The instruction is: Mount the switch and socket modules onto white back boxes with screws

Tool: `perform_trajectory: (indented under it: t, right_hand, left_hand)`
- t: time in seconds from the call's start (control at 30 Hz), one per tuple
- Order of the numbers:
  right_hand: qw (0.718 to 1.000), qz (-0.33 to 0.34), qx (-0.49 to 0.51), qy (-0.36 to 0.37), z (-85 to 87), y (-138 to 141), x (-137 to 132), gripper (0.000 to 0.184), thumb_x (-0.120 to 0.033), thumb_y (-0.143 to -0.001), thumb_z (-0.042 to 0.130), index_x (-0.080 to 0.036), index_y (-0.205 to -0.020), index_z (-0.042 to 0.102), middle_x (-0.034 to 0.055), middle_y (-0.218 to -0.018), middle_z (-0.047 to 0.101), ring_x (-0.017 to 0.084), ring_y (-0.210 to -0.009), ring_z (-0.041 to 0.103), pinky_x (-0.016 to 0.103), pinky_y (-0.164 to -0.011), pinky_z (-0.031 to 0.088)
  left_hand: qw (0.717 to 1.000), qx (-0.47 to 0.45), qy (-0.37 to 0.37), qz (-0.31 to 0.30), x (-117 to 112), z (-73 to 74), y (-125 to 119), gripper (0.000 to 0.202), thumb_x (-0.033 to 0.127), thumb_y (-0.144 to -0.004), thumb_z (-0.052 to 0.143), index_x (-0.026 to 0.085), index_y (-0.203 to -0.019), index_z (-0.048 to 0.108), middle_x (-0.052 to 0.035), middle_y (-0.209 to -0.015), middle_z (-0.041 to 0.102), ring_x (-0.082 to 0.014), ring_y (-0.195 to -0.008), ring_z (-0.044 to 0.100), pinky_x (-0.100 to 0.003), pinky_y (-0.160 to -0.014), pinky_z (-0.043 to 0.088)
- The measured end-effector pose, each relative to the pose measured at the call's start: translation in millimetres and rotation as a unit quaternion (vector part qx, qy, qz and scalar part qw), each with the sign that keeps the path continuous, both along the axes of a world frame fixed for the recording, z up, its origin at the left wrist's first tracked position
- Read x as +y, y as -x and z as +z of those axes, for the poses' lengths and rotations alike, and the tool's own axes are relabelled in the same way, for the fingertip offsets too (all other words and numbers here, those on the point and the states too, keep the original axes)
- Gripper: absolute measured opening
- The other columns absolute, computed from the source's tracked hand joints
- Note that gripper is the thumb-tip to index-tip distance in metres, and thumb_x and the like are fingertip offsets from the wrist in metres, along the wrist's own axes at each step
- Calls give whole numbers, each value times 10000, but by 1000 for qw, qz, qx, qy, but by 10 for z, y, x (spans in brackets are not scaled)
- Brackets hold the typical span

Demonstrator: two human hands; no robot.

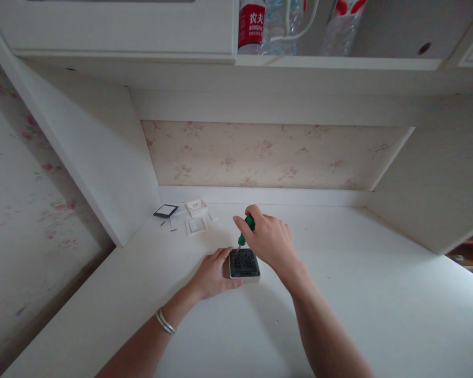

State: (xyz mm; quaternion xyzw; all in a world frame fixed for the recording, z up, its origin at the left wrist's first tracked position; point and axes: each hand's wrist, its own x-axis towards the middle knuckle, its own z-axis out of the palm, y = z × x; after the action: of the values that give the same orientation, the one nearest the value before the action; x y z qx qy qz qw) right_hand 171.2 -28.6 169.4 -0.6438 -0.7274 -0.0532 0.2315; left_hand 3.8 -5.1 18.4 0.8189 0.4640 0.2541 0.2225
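Note:
A small square box (pixel 249 264), with a dark face like a wall socket and white sides, lies face up on the white desk. My left hand (pixel 214 274) grips it from the left, fingers at the far edge and thumb along the near side. In my right hand (pixel 271 236) is a screwdriver (pixel 242 240) with a green handle, fingers closed round its top. The screwdriver leans slightly, its shaft pointing down to the left part of the dark face. Whether the tip sits in a screw is too small to tell.
Beyond my left hand lie a black-edged plate (pixel 166 211), a white plastic box (pixel 196 207), a white frame (pixel 196 226) and two small dark screws or pins. Side panels bound the desk (pixel 358 294); overhead, a shelf holds a red-labelled bottle (pixel 252 25) and other bottles.

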Motion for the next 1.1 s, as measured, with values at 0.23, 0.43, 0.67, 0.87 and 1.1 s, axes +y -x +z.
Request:
perform_trajectory:
  t: [0.23, 0.43, 0.67, 0.87, 1.1]
  right_hand:
    - [999, 48, 7, -9, 34, 2, -36, 331, -483, -878, 371, -248, -1084, 482, 50, -984, 649, 196, -726, 605, 272, -591, 314]
    - [1000, 2, -17, 24, 30, -35, -23, 336, -441, -906, 325, -248, -1150, 451, 53, -865, 674, 216, -693, 616, 281, -576, 316]
    - [1000, 11, -8, -5, -4, -41, -13, 339, -515, -884, 336, -252, -1023, 497, 37, -864, 665, 212, -684, 602, 273, -565, 288]
    - [999, 37, 12, -25, 7, -48, -21, 289, -328, -873, 382, -256, -1149, 430, 40, -1040, 638, 186, -669, 595, 273, -547, 266]
    - [996, 64, 47, -40, -36, -35, 12, 207, -352, -893, 378, -218, -1005, 488, 48, -1004, 609, 173, -717, 589, 272, -592, 311]
  left_hand:
    - [1000, 5, -5, -4, 1, 2, 5, 854, 523, -597, 745, 281, -1332, 385, -72, -1311, 494, -305, -1167, 482, -431, -1002, 348]
    - [1000, -2, -5, 1, 6, -18, 5, 878, 518, -587, 748, 268, -1343, 377, -77, -1304, 498, -305, -1191, 466, -421, -1022, 332]
    - [1000, 1, -3, -2, -2, -5, 10, 856, 503, -595, 750, 282, -1335, 382, -66, -1304, 497, -304, -1190, 464, -422, -1018, 333]
    - [1000, 0, -9, -3, 8, -27, 17, 876, 523, -593, 748, 265, -1341, 374, -67, -1302, 497, -293, -1183, 467, -413, -1022, 334]
    - [1000, -8, -6, 0, -11, 2, 7, 861, 536, -598, 737, 268, -1336, 384, -65, -1302, 498, -297, -1173, 474, -419, -1014, 344]
